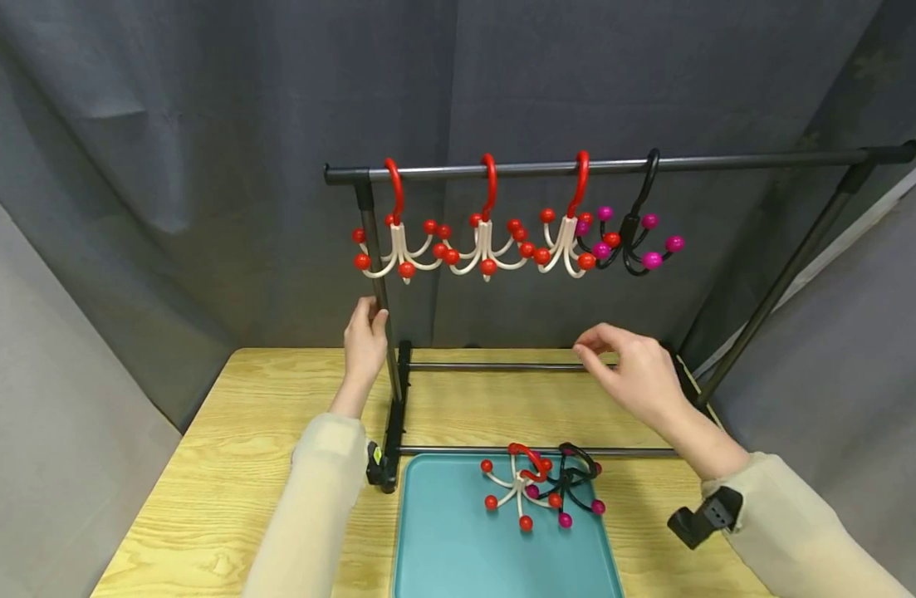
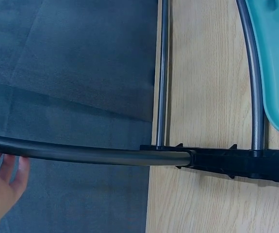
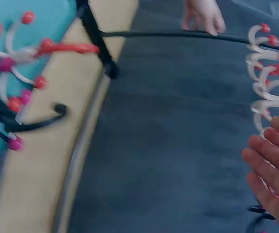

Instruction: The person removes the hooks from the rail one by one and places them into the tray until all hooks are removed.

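Observation:
A black metal rack stands on the table, its top bar carrying three white hook hangers with red balls and one black hanger with magenta balls. My left hand grips the rack's left post about halfway up. My right hand hovers empty below the black hanger, fingers relaxed. On the teal tray lie a white and red hanger and a black and magenta hanger, touching each other.
The wooden table holds the rack's base rails and the tray at its front edge. A grey curtain hangs behind and at both sides. The top bar's right part, beyond the black hanger, is bare.

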Motion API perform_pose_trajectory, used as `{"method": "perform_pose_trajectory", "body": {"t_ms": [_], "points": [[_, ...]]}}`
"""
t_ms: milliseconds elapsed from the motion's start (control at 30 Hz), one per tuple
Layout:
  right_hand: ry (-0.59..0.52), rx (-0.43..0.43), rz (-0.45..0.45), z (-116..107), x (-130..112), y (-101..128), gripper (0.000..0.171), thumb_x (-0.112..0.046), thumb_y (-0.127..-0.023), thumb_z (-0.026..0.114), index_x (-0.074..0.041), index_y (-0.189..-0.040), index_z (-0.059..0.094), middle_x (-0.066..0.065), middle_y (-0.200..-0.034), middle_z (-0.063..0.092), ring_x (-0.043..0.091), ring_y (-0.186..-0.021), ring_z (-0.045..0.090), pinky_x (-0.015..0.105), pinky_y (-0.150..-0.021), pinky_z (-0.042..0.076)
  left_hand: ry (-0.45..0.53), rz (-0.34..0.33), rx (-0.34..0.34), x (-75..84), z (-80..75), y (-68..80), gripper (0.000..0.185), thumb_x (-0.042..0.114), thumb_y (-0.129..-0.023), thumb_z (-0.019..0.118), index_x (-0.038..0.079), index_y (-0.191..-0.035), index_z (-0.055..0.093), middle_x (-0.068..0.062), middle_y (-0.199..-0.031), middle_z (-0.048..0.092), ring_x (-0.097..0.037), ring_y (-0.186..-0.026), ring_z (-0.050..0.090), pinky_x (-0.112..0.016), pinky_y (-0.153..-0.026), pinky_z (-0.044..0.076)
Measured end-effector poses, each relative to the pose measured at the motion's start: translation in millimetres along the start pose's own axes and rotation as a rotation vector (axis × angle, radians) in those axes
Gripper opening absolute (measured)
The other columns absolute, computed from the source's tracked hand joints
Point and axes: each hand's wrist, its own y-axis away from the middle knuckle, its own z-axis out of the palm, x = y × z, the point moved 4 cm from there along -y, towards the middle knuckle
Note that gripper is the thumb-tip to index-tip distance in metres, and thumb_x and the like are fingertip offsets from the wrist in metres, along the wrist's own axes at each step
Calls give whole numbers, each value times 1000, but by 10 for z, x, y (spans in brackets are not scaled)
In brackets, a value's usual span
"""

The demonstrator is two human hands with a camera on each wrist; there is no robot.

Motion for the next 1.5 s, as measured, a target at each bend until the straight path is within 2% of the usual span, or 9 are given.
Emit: {"method": "perform_pose_trajectory", "body": {"t_ms": [167, 267, 367, 500, 633, 867, 1000, 1267, 1500], "points": [[21, 137, -26, -394, -25, -264, 11, -20, -85, 64, -10, -87, 66, 4, -78, 68, 20, -70, 65, 36, -59, 46, 2, -6, -9, 15, -4, -2, 24, 22, -94, 47, 8, -113, 50, -12, -108, 57, -29, -100, 56, -45, -84, 44], [37, 205, -13, -612, 6, -407, 14, -21, -85, 63, -7, -88, 66, 7, -80, 69, 22, -70, 64, 26, -59, 42, -1, -1, -11, 20, 3, -7, 24, 22, -94, 47, 8, -113, 50, -12, -109, 58, -29, -101, 56, -45, -84, 44], [13, 268, 29, -802, 53, -537, 18, -22, -85, 63, -5, -90, 66, 11, -82, 69, -1, -70, 59, 16, -60, 36, -1, 2, -13, 21, 13, -7, 23, 22, -94, 47, 8, -113, 50, -12, -109, 58, -29, -101, 57, -45, -84, 45], [-48, 318, 107, -961, 102, -694, 23, -26, -85, 61, -5, -94, 66, 13, -86, 68, -23, -68, 40, 8, -64, 33, 9, -4, -8, 13, 11, 1, 21, 20, -94, 47, 9, -112, 51, -11, -108, 58, -29, -99, 57, -45, -83, 45], [-44, 307, 184, -990, 139, -821, 29, -31, -86, 60, -6, -99, 64, 13, -91, 67, -13, -68, 45, 9, -66, 34, 4, 0, -3, 4, -3, -8, 22, 21, -94, 48, 9, -112, 51, -11, -108, 58, -29, -100, 57, -45, -83, 45], [18, 320, 302, -943, 225, -996, 38, -36, -85, 58, -6, -108, 57, 11, -102, 67, 26, -85, 60, 29, -74, 36, 1, 13, -2, 10, -4, -7, 23, 21, -94, 48, 8, -113, 51, -12, -108, 58, -30, -98, 58, -45, -81, 46], [6, 350, 344, -907, 245, -1080, 38, -35, -85, 59, -4, -107, 53, 9, -104, 66, 26, -90, 63, 31, -78, 40, -1, 8, -5, -5, 6, -1, 23, 21, -94, 48, 8, -113, 51, -12, -108, 58, -29, -98, 58, -45, -81, 46], [-35, 437, 412, -848, 260, -1150, 27, -27, -83, 61, -6, -99, 55, 6, -98, 67, 18, -88, 64, 12, -70, 39, 9, 11, 0, -5, 10, 11, 22, 21, -94, 48, 8, -112, 51, -11, -108, 58, -29, -98, 58, -44, -80, 46], [-88, 424, 460, -847, 266, -1171, 30, -28, -86, 60, -12, -109, 51, 6, -105, 66, 15, -92, 62, 19, -80, 48, 5, 14, 2, -7, 9, -1, 23, 21, -94, 48, 8, -112, 51, -12, -108, 58, -29, -98, 58, -44, -81, 46]]}}
